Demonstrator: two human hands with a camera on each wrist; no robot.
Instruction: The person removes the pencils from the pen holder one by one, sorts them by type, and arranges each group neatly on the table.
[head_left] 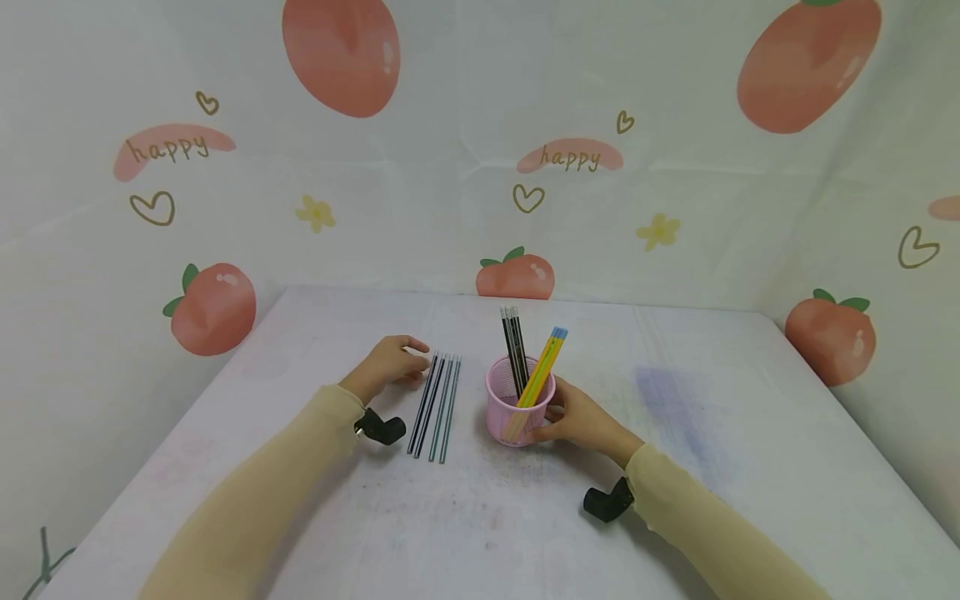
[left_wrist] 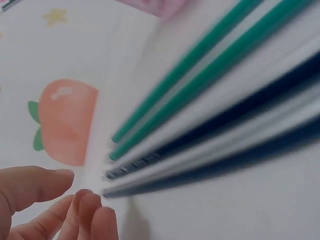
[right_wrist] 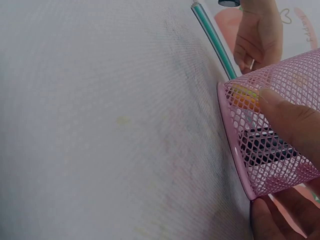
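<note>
A pink mesh pencil cup (head_left: 496, 419) stands on the table, with black pencils (head_left: 515, 342) and yellow pencils (head_left: 543, 364) leaning in it. My right hand (head_left: 590, 422) holds the cup low on its right side; in the right wrist view the thumb (right_wrist: 292, 120) lies across the mesh and fingers reach round the other side. Left of the cup, two dark blue pencils (head_left: 423, 402) and two green pencils (head_left: 451, 410) lie side by side. My left hand (head_left: 388, 365) hovers by their far ends, fingers loosely bent, with a gap between thumb and fingertips in the left wrist view.
The white table (head_left: 480, 525) carries faint stains and a bluish smudge (head_left: 678, 417) to the right. Behind it hangs a white backdrop (head_left: 427, 208) printed with peaches, hearts and flowers. Each wrist wears a black camera, the left one (head_left: 382, 428) near the pencils.
</note>
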